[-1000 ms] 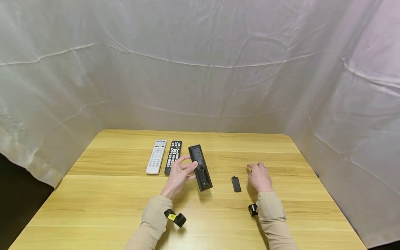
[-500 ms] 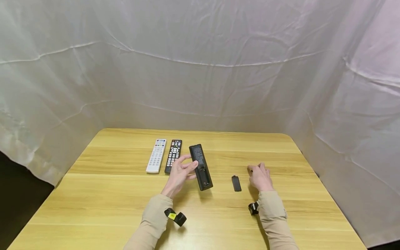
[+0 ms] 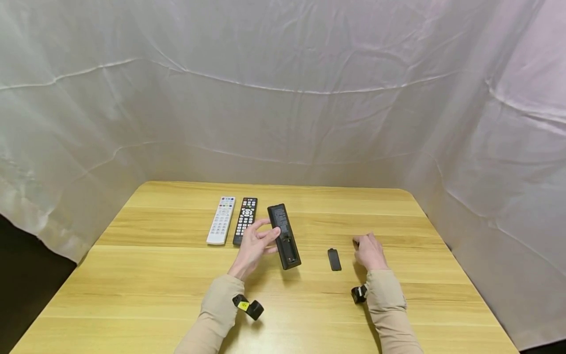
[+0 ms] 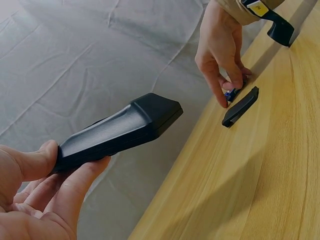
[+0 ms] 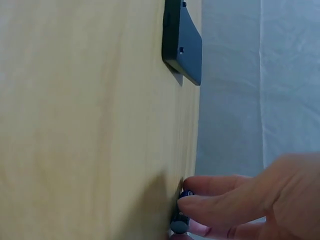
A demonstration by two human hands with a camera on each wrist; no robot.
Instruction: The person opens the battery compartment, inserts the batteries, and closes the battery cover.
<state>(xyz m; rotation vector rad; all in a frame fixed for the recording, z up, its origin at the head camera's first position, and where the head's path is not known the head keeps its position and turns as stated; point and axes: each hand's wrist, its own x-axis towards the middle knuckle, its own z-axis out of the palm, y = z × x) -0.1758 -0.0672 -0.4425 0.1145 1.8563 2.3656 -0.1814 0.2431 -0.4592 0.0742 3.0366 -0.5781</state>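
My left hand (image 3: 253,247) holds a black remote control (image 3: 282,221) above the table, thumb on its back. Its back faces up in the head view, with the battery compartment uncovered and metal contacts inside. In the left wrist view the remote (image 4: 115,130) is tilted. Down at the table on the right, my right hand (image 3: 369,251) pinches a small dark battery with a blue part. The battery (image 5: 180,221) shows under the thumb in the right wrist view, partly hidden by fingers. The black battery cover (image 3: 334,259) lies on the table, just left of the right hand.
A white remote (image 3: 221,221) and a black remote (image 3: 247,216) lie side by side, buttons up, behind my left hand. Light curtains (image 3: 283,123) hang behind and beside the wooden table (image 3: 155,275).
My right hand has moved slightly to the right, and its fingers have drawn together around the battery. The left hand and the remote in it stay almost where they were.
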